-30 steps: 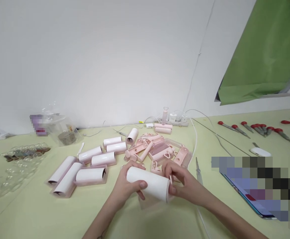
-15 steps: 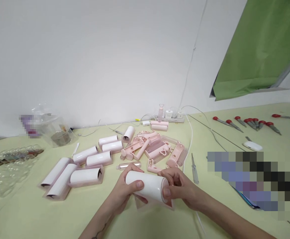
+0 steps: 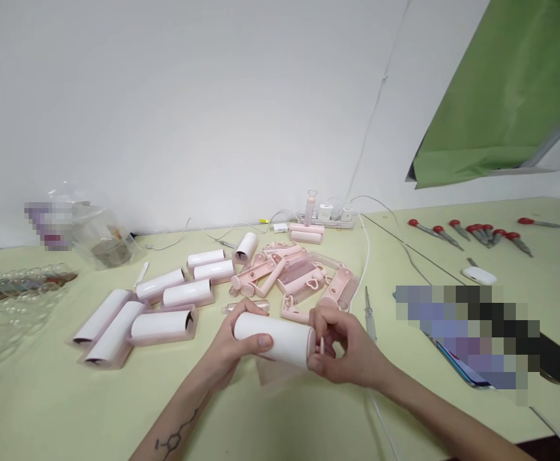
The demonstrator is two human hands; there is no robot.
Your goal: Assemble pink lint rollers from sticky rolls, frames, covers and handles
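Note:
A white roll (image 3: 280,339) with a pinkish sheet hanging below it is held above the table. My left hand (image 3: 241,342) wraps round its left end, thumb across the front. At the roll's right end, the fingers of my right hand (image 3: 340,349) are bent and pinch its edge. Behind my hands lies a pile of pink plastic parts (image 3: 303,275), some with heart-shaped loops. A small clear pink tube (image 3: 248,307) rests just beyond my left hand. Several white rolls in pinkish wrapping (image 3: 162,326) lie to the left.
Screwdrivers with red handle ends (image 3: 481,232) lie at the back right. A clear-handled screwdriver (image 3: 370,320) and a white cable (image 3: 367,256) are right of the pile. A power strip (image 3: 340,223) stands by the wall. Bubble wrap (image 3: 15,320) and a plastic bag (image 3: 102,237) are at left.
My right hand's fingers have shifted at the roll's end, with the thumb now at its lower edge. The roll is turned slightly, and the whole view has shifted a little.

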